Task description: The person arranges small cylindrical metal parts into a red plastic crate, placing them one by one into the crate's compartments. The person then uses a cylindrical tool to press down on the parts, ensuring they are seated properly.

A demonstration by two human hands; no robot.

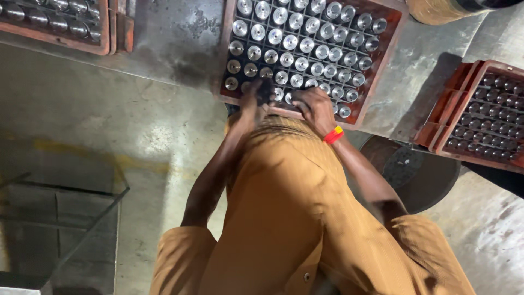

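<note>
A reddish-brown gridded tray lies on the floor ahead of me, its cells filled with several shiny round metal parts. My left hand reaches over the tray's near rim, fingers closed around a small dark piece, which is blurred. My right hand, with a red and yellow wristband, rests knuckles-up on the near row of parts, fingers curled down. What lies under those fingers is hidden. My brown garment fills the lower middle.
A second tray with darker parts lies at the right, a third at top left. A dark round disc lies near my right arm. A metal frame stands at lower left on the grey stained floor.
</note>
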